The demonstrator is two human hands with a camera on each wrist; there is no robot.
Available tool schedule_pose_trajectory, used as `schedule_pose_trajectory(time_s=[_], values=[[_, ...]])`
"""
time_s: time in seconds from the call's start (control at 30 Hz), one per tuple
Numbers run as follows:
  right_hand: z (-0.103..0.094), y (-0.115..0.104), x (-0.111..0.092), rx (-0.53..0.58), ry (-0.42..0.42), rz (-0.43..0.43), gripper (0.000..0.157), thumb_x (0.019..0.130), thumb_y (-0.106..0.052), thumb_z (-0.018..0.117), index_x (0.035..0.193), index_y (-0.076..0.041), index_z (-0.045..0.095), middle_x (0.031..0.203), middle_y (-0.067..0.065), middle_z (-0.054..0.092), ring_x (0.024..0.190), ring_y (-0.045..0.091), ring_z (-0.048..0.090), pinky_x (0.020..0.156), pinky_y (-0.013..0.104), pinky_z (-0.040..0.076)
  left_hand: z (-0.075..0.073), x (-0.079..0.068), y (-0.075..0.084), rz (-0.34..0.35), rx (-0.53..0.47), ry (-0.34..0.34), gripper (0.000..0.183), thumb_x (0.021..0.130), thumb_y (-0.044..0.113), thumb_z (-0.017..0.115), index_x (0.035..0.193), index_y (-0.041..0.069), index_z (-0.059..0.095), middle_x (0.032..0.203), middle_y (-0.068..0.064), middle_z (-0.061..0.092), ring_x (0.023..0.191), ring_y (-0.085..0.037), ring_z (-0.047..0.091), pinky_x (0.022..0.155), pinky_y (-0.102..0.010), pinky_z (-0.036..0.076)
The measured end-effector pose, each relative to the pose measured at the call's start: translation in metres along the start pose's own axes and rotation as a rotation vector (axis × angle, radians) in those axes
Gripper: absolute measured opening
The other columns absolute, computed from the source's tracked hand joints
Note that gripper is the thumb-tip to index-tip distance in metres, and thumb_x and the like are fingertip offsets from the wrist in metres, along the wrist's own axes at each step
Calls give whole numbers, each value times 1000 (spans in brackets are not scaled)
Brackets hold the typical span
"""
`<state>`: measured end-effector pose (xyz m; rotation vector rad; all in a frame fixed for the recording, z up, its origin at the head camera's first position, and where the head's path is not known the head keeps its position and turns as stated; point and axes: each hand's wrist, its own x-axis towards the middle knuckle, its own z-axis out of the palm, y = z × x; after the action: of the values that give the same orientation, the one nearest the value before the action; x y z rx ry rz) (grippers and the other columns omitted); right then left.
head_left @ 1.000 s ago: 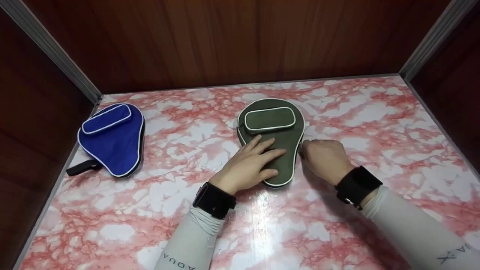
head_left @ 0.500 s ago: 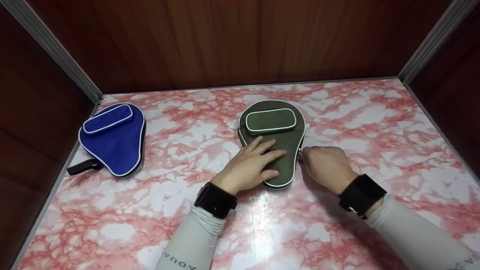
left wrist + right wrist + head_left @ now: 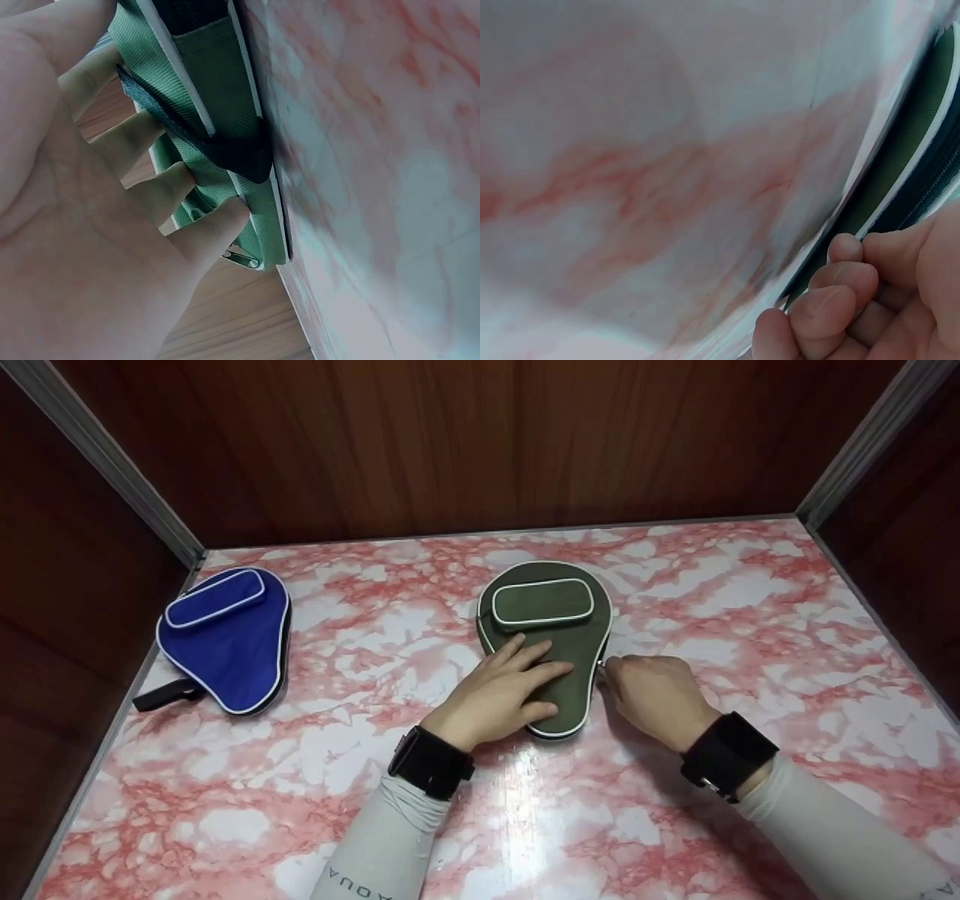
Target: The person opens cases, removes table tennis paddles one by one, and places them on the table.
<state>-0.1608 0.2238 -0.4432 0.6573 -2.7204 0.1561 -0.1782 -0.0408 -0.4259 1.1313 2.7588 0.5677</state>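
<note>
A green table tennis bat case (image 3: 559, 649) with white piping and a raised pocket lies in the middle of the table, narrow end toward me. My left hand (image 3: 495, 694) rests on its front with fingers spread; in the left wrist view a black strap (image 3: 202, 142) shows at the case's side. On the case's right edge my right hand (image 3: 652, 690) has its fingers curled, thumb and forefinger pinching the zipper pull (image 3: 601, 663). The right wrist view shows the dark zipper (image 3: 934, 184) running along the side wall up to those fingers, which largely hide the pull.
A blue bat case (image 3: 232, 645) with white piping lies at the left, its black strap (image 3: 166, 694) sticking out toward the table's left edge. Dark wood panels (image 3: 480, 450) stand behind and at both sides of the red-and-white marbled table (image 3: 360, 780).
My right hand has slid a short way toward me along the case's right edge, most of it in the first half second. The left hand has kept its place on the green case.
</note>
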Motion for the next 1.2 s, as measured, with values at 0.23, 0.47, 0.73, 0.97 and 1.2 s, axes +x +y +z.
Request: schedule_pose_trajectory(time_s=[0.23, 0.47, 0.73, 0.97, 1.2], values=[[-3, 0, -2, 36, -20, 13, 30, 101, -17, 79, 77, -12, 61, 63, 7, 60, 58, 38, 65, 53, 56, 52, -2, -1, 1, -1, -16, -9, 61, 109, 45, 69, 165, 30, 54, 177, -8, 37, 166, -44, 20, 132, -54, 22], [-2, 0, 0, 32, -41, 18, 28, 101, -17, 78, 79, -11, 62, 66, 9, 63, 60, 38, 67, 55, 57, 53, -1, -1, 1, -11, -18, -12, 61, 109, 46, 69, 166, 31, 54, 178, -8, 36, 166, -44, 20, 132, -55, 24], [-2, 1, -1, 46, -46, 31, 28, 102, -19, 78, 79, -13, 62, 67, 8, 65, 63, 39, 68, 56, 57, 54, -1, 0, 1, -6, -19, -13, 60, 108, 44, 70, 165, 31, 55, 177, -9, 37, 166, -45, 21, 132, -54, 24], [3, 1, 4, 1, -29, 14, 27, 100, -14, 76, 78, -9, 60, 67, 12, 63, 61, 40, 67, 55, 56, 54, 0, 0, 4, -19, 0, -3, 60, 109, 44, 70, 165, 31, 54, 177, -9, 37, 166, -44, 22, 131, -55, 27], [1, 4, 0, 54, -41, 25, 30, 101, -16, 77, 78, -12, 59, 66, 9, 62, 61, 39, 66, 54, 57, 52, 0, 0, 5, -31, -13, -4, 60, 108, 44, 70, 165, 32, 54, 177, -8, 36, 166, -43, 21, 131, -53, 25]])
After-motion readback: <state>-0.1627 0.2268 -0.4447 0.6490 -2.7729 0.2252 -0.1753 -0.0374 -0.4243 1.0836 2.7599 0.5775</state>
